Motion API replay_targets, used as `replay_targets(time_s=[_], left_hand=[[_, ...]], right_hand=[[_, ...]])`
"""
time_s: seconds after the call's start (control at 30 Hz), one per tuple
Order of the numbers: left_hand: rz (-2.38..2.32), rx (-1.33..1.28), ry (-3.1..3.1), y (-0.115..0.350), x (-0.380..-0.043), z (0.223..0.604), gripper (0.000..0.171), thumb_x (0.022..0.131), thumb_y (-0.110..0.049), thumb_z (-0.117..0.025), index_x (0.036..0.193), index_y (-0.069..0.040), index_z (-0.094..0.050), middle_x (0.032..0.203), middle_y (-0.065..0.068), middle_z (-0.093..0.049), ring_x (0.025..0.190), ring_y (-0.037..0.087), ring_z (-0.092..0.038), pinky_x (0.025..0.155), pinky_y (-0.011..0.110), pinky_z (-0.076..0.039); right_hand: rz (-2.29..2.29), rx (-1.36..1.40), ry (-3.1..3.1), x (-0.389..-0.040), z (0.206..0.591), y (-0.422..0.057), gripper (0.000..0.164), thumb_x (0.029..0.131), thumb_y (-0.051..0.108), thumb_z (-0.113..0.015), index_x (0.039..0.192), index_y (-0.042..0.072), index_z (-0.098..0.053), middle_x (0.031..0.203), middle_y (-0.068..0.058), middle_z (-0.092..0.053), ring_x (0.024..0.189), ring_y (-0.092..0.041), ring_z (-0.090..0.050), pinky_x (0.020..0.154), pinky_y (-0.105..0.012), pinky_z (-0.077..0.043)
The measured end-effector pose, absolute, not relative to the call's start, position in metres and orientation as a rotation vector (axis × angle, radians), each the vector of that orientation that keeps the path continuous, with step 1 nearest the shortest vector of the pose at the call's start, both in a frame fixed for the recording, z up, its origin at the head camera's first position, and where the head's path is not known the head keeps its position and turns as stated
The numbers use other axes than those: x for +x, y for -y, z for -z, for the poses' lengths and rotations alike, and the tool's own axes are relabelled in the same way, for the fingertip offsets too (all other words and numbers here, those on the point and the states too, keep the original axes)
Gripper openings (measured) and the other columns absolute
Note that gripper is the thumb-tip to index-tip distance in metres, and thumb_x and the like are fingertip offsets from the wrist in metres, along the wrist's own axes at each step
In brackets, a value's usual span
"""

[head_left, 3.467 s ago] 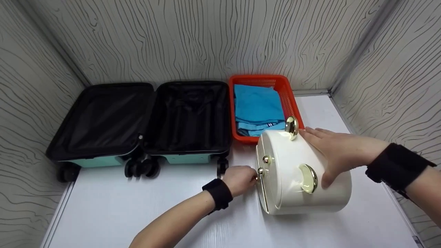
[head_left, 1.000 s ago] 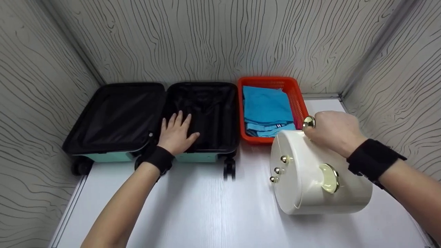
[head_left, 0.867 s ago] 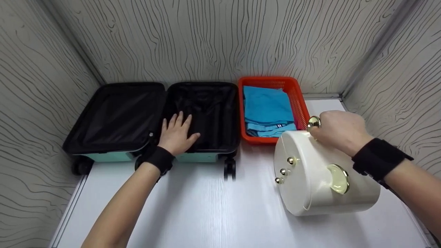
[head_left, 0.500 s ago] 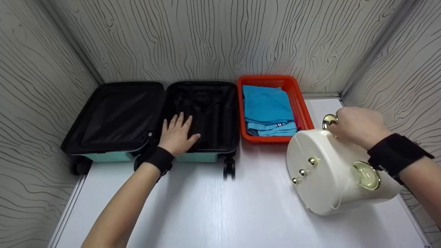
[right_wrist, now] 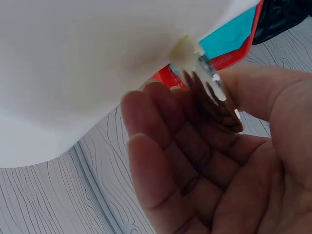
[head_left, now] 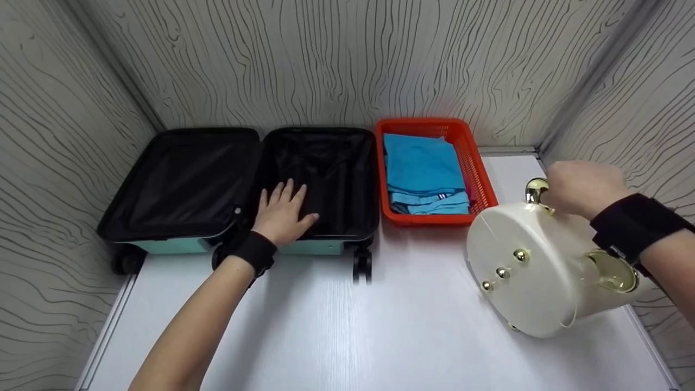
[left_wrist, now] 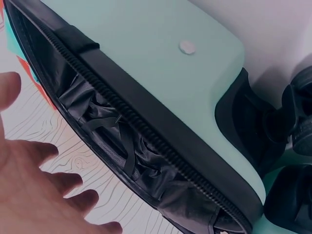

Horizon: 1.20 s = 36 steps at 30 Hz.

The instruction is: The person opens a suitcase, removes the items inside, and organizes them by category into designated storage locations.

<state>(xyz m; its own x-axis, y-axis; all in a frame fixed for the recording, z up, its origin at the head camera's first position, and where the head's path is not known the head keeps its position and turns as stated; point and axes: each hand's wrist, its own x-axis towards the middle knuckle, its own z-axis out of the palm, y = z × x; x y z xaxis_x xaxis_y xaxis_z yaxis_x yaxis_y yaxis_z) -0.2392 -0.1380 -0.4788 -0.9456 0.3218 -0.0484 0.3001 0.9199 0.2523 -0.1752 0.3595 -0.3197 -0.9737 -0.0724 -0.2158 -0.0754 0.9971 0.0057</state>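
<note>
A glossy cream drum-shaped box point(head_left: 543, 288) with several gold balls on its round face leans at the right of the head view. My right hand point(head_left: 583, 187) holds the upper gold handle point(head_left: 535, 191). In the right wrist view its fingers point(right_wrist: 151, 168) curl round that handle. My left hand point(head_left: 279, 214), fingers spread, hangs over the black-lined suitcase point(head_left: 320, 247), which lies open with a mint-green shell. Fingers and suitcase stand apart in the left wrist view. The underside of the box is hidden.
A red plastic basket point(head_left: 480, 179) with folded blue cloths point(head_left: 423, 165) stands between the suitcase and the box. Black wheels point(head_left: 362, 264) stick out from the suitcase's near side. Patterned walls point(head_left: 326, 60) enclose the white table point(head_left: 336, 336) at the back and sides.
My left hand has gone from the box's face to over the suitcase. My right hand, earlier flat on the box, now grips the gold handle. The box has shifted right and turned.
</note>
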Motion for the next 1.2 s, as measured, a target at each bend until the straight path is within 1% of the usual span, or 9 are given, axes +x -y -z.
replay_targets(time_s=[0.13, 0.37, 0.53, 0.63, 0.77, 0.87, 0.97, 1.13, 1.2], left_hand=[[-0.37, 0.491, -2.978, 0.138, -0.24, 0.479, 0.079, 0.104, -0.056, -0.051, 0.164, -0.012, -0.023, 0.168, 0.021, -0.012, 0.154, 0.041, -0.01, 0.121, 0.063, -0.002], [-0.376, 0.48, -2.957, 0.139, -0.241, 0.478, 0.08, 0.104, -0.057, -0.048, 0.165, -0.013, -0.02, 0.169, 0.019, -0.01, 0.155, 0.04, -0.008, 0.121, 0.062, -0.001], [-0.383, 0.479, -2.954, 0.138, -0.239, 0.478, 0.079, 0.104, -0.057, -0.048, 0.164, -0.013, -0.021, 0.169, 0.019, -0.011, 0.155, 0.039, -0.01, 0.121, 0.062, -0.002], [-0.394, 0.485, -2.948, 0.138, -0.239, 0.48, 0.079, 0.104, -0.057, -0.049, 0.164, -0.013, -0.022, 0.169, 0.02, -0.012, 0.155, 0.039, -0.01, 0.121, 0.063, -0.002], [-0.402, 0.485, -2.942, 0.14, -0.239, 0.481, 0.079, 0.104, -0.056, -0.05, 0.164, -0.013, -0.022, 0.169, 0.02, -0.012, 0.155, 0.04, -0.009, 0.121, 0.063, -0.001], [-0.403, 0.484, -2.939, 0.141, -0.238, 0.482, 0.079, 0.104, -0.056, -0.05, 0.164, -0.012, -0.022, 0.168, 0.02, -0.012, 0.155, 0.04, -0.009, 0.12, 0.063, -0.001], [-0.405, 0.48, -2.928, 0.141, -0.237, 0.482, 0.079, 0.104, -0.055, -0.05, 0.164, -0.012, -0.022, 0.168, 0.02, -0.012, 0.155, 0.04, -0.01, 0.12, 0.063, -0.001], [-0.398, 0.475, -2.921, 0.139, -0.237, 0.481, 0.079, 0.104, -0.056, -0.049, 0.164, -0.013, -0.022, 0.168, 0.02, -0.012, 0.155, 0.04, -0.01, 0.12, 0.063, -0.002], [-0.39, 0.473, -2.922, 0.138, -0.237, 0.481, 0.079, 0.104, -0.057, -0.049, 0.164, -0.013, -0.021, 0.168, 0.019, -0.012, 0.155, 0.039, -0.01, 0.121, 0.063, -0.002]], right_hand=[[-0.06, -0.132, -2.918, -0.18, 0.316, -0.358, 0.016, 0.077, 0.01, -0.058, 0.065, 0.014, -0.049, 0.064, -0.004, -0.051, 0.058, -0.024, -0.048, 0.05, -0.045, -0.041], [-0.096, -0.112, -2.917, -0.187, 0.314, -0.358, 0.018, 0.08, 0.007, -0.055, 0.064, 0.013, -0.049, 0.066, -0.006, -0.052, 0.061, -0.027, -0.05, 0.052, -0.053, -0.043], [-0.071, -0.132, -2.954, -0.189, 0.317, -0.365, 0.02, 0.079, -0.002, -0.051, 0.065, 0.012, -0.049, 0.064, -0.006, -0.05, 0.061, -0.027, -0.048, 0.052, -0.051, -0.043], [-0.061, -0.144, -2.975, -0.191, 0.32, -0.37, 0.02, 0.076, -0.007, -0.052, 0.065, 0.01, -0.051, 0.064, -0.007, -0.049, 0.06, -0.028, -0.046, 0.049, -0.05, -0.043], [-0.089, -0.184, -3.026, -0.195, 0.325, -0.375, 0.021, 0.078, -0.011, -0.051, 0.066, 0.006, -0.055, 0.064, -0.008, -0.05, 0.059, -0.029, -0.047, 0.046, -0.051, -0.045], [-0.118, -0.236, -3.102, -0.2, 0.33, -0.378, 0.024, 0.083, -0.011, -0.048, 0.066, 0.005, -0.056, 0.063, -0.009, -0.051, 0.058, -0.03, -0.047, 0.045, -0.055, -0.046], [-0.137, -0.28, -3.183, -0.204, 0.335, -0.382, 0.023, 0.083, -0.011, -0.051, 0.066, 0.003, -0.057, 0.061, -0.012, -0.053, 0.056, -0.031, -0.047, 0.045, -0.057, -0.046], [-0.124, -0.293, -3.269, -0.213, 0.342, -0.392, 0.022, 0.082, -0.013, -0.051, 0.068, 0.001, -0.059, 0.065, -0.021, -0.058, 0.056, -0.038, -0.052, 0.045, -0.06, -0.044], [-0.13, -0.298, -3.29, -0.216, 0.344, -0.396, 0.023, 0.082, -0.015, -0.052, 0.067, 0.001, -0.058, 0.064, -0.019, -0.057, 0.055, -0.037, -0.051, 0.044, -0.059, -0.044]])
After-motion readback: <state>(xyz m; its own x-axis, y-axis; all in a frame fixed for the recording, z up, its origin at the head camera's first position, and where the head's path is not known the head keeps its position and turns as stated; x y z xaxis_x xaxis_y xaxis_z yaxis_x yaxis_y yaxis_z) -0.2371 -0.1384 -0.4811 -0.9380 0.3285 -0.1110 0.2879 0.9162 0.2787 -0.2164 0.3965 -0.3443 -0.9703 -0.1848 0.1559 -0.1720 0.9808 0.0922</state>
